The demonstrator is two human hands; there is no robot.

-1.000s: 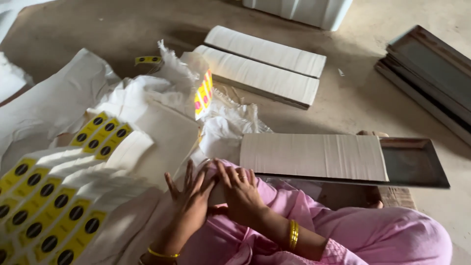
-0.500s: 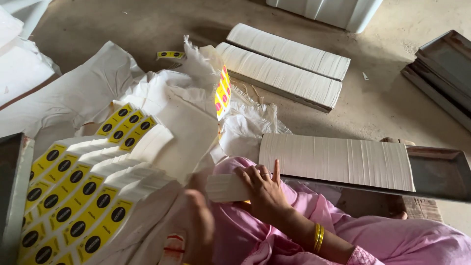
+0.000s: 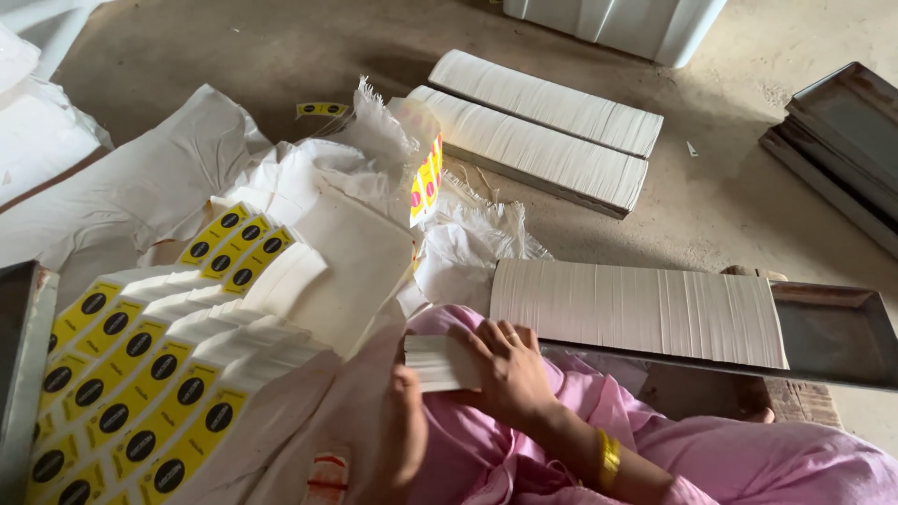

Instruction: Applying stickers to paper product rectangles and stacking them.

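Pressing a small stack of white cards (image 3: 440,363) against my lap, I have my right hand (image 3: 510,374) laid over its end, fingers curled down on the top edge and gripping it. My left hand (image 3: 404,425) sits just beside the stack's near corner, blurred — I cannot tell whether it is closed on anything or only resting by the pink cloth (image 3: 655,449) of my clothes.

Just past the stack, a long row of the same white cards (image 3: 636,309) stands on edge in a dark metal tray (image 3: 832,332), touching nothing I hold. To my left, fanned sheets of yellow labels with black dots (image 3: 140,374) spread over a white woven sack (image 3: 309,215), and one strip with red and yellow dots (image 3: 426,178) sticks up from its torn edge. Farther off on the concrete floor (image 3: 711,206) lie two more filled trays of cards (image 3: 543,131), with empty trays (image 3: 842,140) stacked at the right.

What worries me is the grip: only one hand is surely on the stack, and it rests on soft cloth, not on anything flat. If my fingers loosen, the cards could slide apart and spill down my lap — or knock the fanned labels out of order, since those lie loose and very near.
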